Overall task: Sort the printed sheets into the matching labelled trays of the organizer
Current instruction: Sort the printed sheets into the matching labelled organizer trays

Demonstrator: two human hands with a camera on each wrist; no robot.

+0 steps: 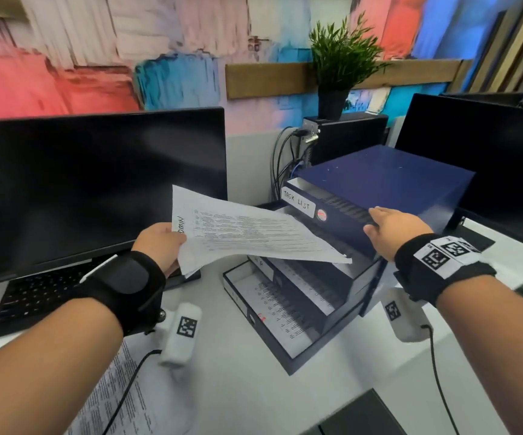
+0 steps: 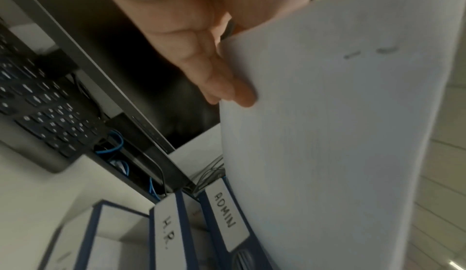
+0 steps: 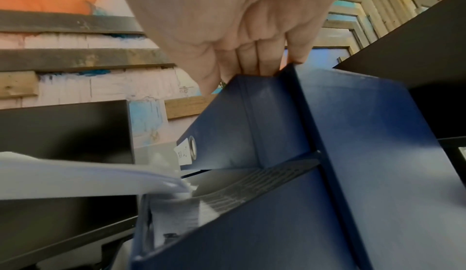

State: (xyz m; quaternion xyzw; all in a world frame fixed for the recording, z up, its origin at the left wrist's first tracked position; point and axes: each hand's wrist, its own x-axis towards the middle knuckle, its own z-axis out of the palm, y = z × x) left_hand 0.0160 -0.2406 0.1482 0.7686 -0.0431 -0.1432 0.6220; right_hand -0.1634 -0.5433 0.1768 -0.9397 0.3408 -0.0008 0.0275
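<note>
The left hand (image 1: 159,243) pinches a sheaf of printed sheets (image 1: 254,237) at its near edge, thumb on top by a handwritten "ADMIN", fingers (image 2: 224,87) curled beneath. The pages fan out from those fingers over the blue organizer (image 1: 389,186), their far corner reaching towards the right hand (image 1: 392,227). That hand rests on the front edge of the top tray labelled "TASK LIST" (image 1: 298,204), fingers hooked over its rim. Below the paper sit the trays marked "ADMIN" (image 2: 225,209) and "H.R." (image 2: 168,232), then a lower tray (image 1: 272,312) holding print. Behind the left fingers stand a dark monitor (image 1: 97,183) and keyboard (image 1: 34,296); more paper (image 1: 122,394) lies under the left forearm.
</note>
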